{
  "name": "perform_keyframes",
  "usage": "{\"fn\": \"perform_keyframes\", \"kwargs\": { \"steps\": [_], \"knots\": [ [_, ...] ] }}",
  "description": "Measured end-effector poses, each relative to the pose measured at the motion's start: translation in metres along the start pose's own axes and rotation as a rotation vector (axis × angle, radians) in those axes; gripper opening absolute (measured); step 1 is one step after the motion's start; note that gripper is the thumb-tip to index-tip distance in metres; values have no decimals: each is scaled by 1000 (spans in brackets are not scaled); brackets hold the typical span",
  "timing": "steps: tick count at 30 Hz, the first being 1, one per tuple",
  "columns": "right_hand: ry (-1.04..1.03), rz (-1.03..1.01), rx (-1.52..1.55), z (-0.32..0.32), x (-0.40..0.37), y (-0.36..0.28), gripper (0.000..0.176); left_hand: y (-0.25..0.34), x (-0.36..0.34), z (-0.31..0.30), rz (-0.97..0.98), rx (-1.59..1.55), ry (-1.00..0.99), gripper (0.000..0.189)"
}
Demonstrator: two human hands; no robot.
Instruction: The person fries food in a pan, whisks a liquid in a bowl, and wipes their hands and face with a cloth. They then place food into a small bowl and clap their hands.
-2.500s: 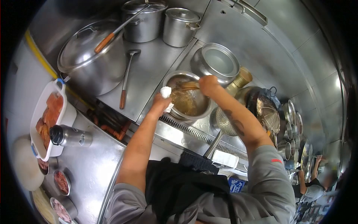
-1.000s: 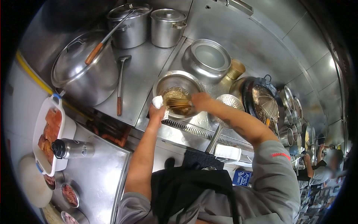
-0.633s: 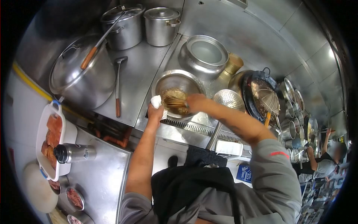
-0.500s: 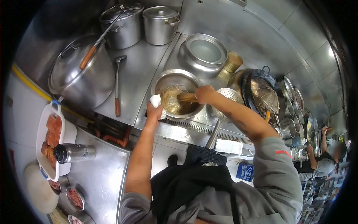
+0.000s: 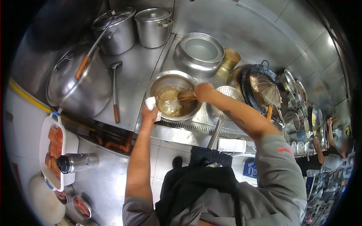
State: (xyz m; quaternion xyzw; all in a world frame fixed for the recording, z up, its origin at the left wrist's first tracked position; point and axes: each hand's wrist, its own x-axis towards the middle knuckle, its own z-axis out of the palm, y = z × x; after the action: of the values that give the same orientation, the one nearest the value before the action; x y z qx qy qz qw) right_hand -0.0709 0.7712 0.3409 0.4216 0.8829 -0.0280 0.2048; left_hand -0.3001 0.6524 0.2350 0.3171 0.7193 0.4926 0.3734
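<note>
Whisk (image 5: 186, 96) in a metal bowl (image 5: 171, 78) of brownish liquid (image 5: 169, 107).
The left hand (image 5: 149, 114) grips a white cloth (image 5: 151, 103) against the bowl's rim; the right hand (image 5: 204, 92) is wrapped around the whisk's handle. A perforated ladle (image 5: 230, 93) lies right of the bowl. Beyond stand an open pot (image 5: 196, 69) and, farther back, a lidded pot (image 5: 153, 32).

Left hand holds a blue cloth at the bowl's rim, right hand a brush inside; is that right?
The cloth is white, not blue, in the head view. The left hand holds it at the bowl's rim; the right hand, a brush inside.
</note>
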Motion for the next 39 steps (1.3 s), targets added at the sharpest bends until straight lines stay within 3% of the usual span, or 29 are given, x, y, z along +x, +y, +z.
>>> {"fn": "perform_keyframes", "kwargs": {
  "steps": [1,4,5,8,11,17,20,21,24,25,29,32,33,36,39],
  "knots": [
    [19,71,9,-2,8,-1,23,2,1,1,-20,35,-27,49],
    [111,-70,0,-9,21,-42,22,-9,7,8,38,-83,-46,48],
    [141,-102,24,-7,18,-56,23,1,5,6,-45,-7,-35,46],
    [37,-190,84,16,-1,-67,26,-20,15,6,-3,-181,-8,46],
    [-134,-187,71,-10,-32,-37,27,-23,8,8,5,-172,7,46],
    [63,106,302,13,12,-29,29,-24,4,19,216,-76,61,43],
    [-38,-12,340,6,-10,-51,40,-24,3,21,238,-55,96,43],
    [-14,-46,313,15,-19,-53,51,-18,2,18,239,-75,103,43],
    [-25,-125,281,33,-35,-30,61,-27,4,17,256,-124,82,43],
    [-116,-85,238,19,-43,-23,53,-32,5,17,252,-118,69,43],
    [-71,-6,231,4,-27,-19,35,-34,1,21,288,-119,85,44],
    [85,-24,306,21,-28,-39,36,-15,1,21,381,-34,172,45],
    [-78,-37,222,17,-31,-42,37,-15,9,18,417,-21,152,45],
    [-27,-71,298,0,-55,-24,39,-22,16,14,306,-19,96,46],
    [48,73,265,9,-27,-6,45,-31,12,15,254,-75,72,48]
  ]
}}
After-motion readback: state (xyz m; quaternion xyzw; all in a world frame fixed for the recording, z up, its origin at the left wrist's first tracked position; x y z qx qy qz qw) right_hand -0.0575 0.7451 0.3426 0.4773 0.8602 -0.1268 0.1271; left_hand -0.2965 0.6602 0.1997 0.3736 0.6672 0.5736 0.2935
